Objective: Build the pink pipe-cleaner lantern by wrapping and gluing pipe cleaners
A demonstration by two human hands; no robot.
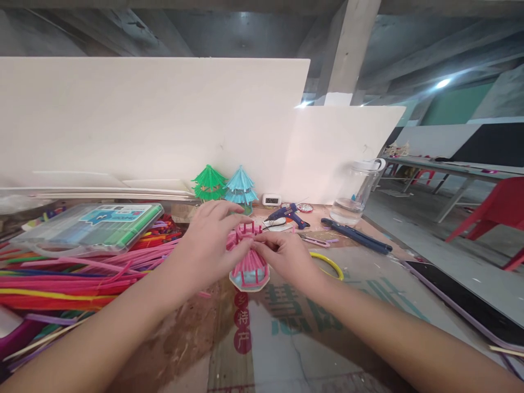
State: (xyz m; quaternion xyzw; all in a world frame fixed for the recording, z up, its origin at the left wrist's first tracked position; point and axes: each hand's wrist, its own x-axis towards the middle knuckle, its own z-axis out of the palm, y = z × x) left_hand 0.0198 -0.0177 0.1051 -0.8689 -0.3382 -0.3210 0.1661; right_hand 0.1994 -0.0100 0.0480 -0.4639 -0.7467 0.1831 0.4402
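A small pink pavilion model made of pipe cleaners stands on the table in front of me. My left hand curls around its upper left side, fingers pinching the pink top. From the other side my right hand pinches the same upper part. A pink frame of short posts pokes up between the two hands. A pile of coloured pipe cleaners lies to the left of my left forearm.
Green and blue finished pavilions stand by the white board. A blue glue gun, pliers, a yellow ring, a water jug, a plastic case and a tablet surround the work.
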